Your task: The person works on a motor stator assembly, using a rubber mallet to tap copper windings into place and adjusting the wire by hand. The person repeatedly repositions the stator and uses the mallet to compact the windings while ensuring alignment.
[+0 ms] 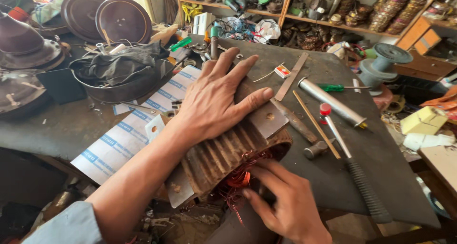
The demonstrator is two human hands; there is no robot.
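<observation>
The ribbed, rusty motor stator [228, 153] lies on its side at the near edge of the dark counter [390, 177], and everything else is placed from it. The left hand [214, 101] lies flat on top of the stator, fingers spread wide and pressing down rather than closed around anything. The right hand [285, 201] is at the stator's open near end, its grip narrow, fingertips curled into the copper wire windings [240, 179] that spill out of the core there; whether it actually pinches a strand cannot be told.

Just right of the stator lies a hammer [304, 132] with a metal head, and beside that a thin wooden stick [316, 125]. Further right a tool with a black textured handle and a red cap [352, 165] runs toward the counter's near edge, with a silver metal tube [332, 102] beyond it. A flat metal ruler [291, 76] and a green-handled screwdriver [338, 87] lie behind the stator.

Left of the stator a white sheet with blue printed blocks [128, 134] covers the counter. Behind that, a dark round metal bowl [128, 87] holds a crumpled dark cloth [119, 63] that fills it to the rim. Far behind the stator, wooden shelves [333, 27] carry coils and assorted tools.
</observation>
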